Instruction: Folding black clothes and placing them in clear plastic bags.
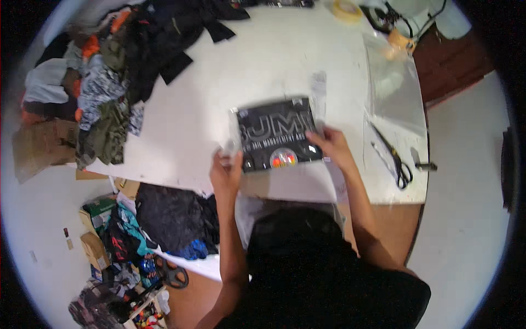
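Observation:
A flat, black folded garment (pixel 274 118) in a clear plastic bag is held just over the near part of the white table (pixel 203 109). Grey and white print and a round colourful emblem show on its upper face. My left hand (pixel 226 167) grips the bag's lower left edge, its fingers slightly blurred. On the opposite side, my right hand (pixel 333 147) pinches the right edge, with the thumb on top and the other fingers partly hidden.
Scissors (pixel 403 174) and a slim white pen-like item lie to the right, below clear plastic bags (pixel 392 90). A yellow tape roll (pixel 347 11) sits at the back. Piled clothes (pixel 104 82) cover the far left, beside a cardboard box (pixel 46 145). More clothes (pixel 170 219) lie below the table's left edge.

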`<action>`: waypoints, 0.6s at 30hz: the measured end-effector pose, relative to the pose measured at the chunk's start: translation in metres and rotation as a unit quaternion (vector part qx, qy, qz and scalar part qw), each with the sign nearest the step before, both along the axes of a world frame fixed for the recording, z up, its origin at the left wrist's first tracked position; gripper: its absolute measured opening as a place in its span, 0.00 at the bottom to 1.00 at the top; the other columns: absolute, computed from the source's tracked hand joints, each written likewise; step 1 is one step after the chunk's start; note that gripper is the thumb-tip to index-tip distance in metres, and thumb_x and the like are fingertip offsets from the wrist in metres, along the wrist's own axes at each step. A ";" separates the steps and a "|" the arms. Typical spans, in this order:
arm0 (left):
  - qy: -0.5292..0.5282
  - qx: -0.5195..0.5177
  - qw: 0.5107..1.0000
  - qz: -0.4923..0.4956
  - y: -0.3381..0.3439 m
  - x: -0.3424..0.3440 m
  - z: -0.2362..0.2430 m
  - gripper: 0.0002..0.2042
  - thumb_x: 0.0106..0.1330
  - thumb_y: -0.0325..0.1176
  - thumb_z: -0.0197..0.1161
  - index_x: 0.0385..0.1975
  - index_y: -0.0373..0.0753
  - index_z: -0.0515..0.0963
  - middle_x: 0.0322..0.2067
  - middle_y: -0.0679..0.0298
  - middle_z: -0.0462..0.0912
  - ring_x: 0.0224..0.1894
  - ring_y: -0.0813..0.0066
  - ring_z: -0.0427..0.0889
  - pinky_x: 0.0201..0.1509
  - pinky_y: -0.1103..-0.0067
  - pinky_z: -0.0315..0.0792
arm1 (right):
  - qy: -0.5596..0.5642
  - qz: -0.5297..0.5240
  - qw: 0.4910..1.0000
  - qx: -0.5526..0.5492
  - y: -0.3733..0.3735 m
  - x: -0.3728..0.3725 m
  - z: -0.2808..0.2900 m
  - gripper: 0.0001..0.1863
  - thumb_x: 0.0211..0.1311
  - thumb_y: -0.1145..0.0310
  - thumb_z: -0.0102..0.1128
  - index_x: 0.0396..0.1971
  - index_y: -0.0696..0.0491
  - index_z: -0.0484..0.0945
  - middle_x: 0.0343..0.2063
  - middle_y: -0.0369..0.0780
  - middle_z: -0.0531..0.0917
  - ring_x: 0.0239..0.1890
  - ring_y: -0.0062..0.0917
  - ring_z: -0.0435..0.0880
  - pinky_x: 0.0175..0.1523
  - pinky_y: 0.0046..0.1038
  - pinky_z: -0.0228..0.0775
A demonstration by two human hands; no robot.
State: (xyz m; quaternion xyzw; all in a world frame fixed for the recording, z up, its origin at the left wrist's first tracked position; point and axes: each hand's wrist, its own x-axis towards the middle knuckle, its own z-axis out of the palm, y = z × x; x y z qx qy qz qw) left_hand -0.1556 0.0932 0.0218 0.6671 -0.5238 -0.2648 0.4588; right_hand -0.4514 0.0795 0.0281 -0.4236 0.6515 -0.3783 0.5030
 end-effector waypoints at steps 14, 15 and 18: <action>0.798 -0.006 0.600 -0.062 -0.020 -0.063 0.025 0.30 0.72 0.62 0.46 0.60 0.45 0.71 0.56 0.63 0.78 0.63 0.61 0.69 0.68 0.50 0.59 | -0.531 -0.086 0.840 -0.064 -0.042 0.040 0.018 0.16 0.59 0.77 0.61 0.48 0.56 0.78 0.39 0.40 0.86 0.40 0.27 0.87 0.48 0.30 0.80; 0.768 -0.011 0.629 -0.117 -0.031 -0.074 0.033 0.26 0.74 0.58 0.45 0.62 0.48 0.68 0.59 0.65 0.75 0.63 0.64 0.69 0.69 0.57 0.59 | -0.533 -0.064 0.840 -0.075 -0.058 0.043 0.010 0.15 0.59 0.77 0.60 0.48 0.57 0.77 0.40 0.39 0.86 0.41 0.28 0.86 0.50 0.31 0.79; 0.737 -0.019 0.664 -0.123 -0.089 -0.068 0.015 0.17 0.76 0.46 0.51 0.61 0.51 0.67 0.56 0.67 0.75 0.60 0.70 0.73 0.64 0.65 0.67 | -0.546 -0.053 0.831 -0.099 -0.094 0.071 0.032 0.15 0.60 0.77 0.60 0.47 0.57 0.77 0.39 0.39 0.85 0.44 0.28 0.85 0.53 0.32 0.77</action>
